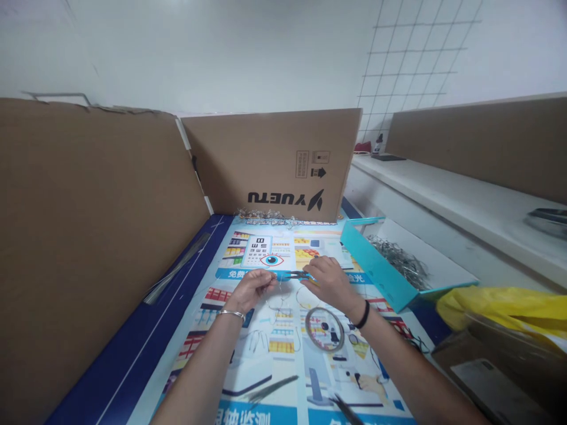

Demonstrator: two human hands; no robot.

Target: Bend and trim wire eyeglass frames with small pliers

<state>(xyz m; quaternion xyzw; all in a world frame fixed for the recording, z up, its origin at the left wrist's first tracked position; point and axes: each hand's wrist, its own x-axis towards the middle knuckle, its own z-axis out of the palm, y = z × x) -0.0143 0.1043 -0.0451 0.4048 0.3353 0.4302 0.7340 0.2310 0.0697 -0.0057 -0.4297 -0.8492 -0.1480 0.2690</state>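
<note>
My left hand (256, 287) is closed, its fingertips pinching a thin piece of wire (280, 284) whose exact shape is too small to make out. My right hand (331, 283) is wrapped round a pair of pliers (300, 275), with the dark jaws pointing left, close to the fingers of my left hand. Most of the plier handles are hidden in the palm. Below my right hand, a round coil (325, 348) lies flat on the printed sheet (283, 324). A bundle of straight wires (274, 388) rests nearer to me.
A turquoise box (381, 265) with many bent wire pieces (398, 260) stands at right. Cardboard panels (274, 153) wall the back and left. Wire strips (177, 268) lie along the left edge, clear bits (266, 214) at the back, a dark pointed tool (345, 409) in front.
</note>
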